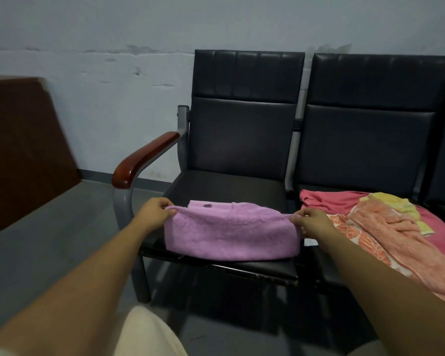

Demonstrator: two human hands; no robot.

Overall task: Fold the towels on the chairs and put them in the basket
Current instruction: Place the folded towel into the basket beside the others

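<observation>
purple towel (231,233), corners pinched, left hand (156,211), right hand (310,222)

We have only one view, from a wide-angle camera worn on the head. It looks forward and down along both forearms, so the person's own leg (144,335) shows at the bottom edge. The left hand (156,213) and right hand (311,222), gripping a purple towel (231,235), sit near the centre. The black chairs (242,134) are near, and the pale wall (113,34) just behind them closes the top.
</observation>
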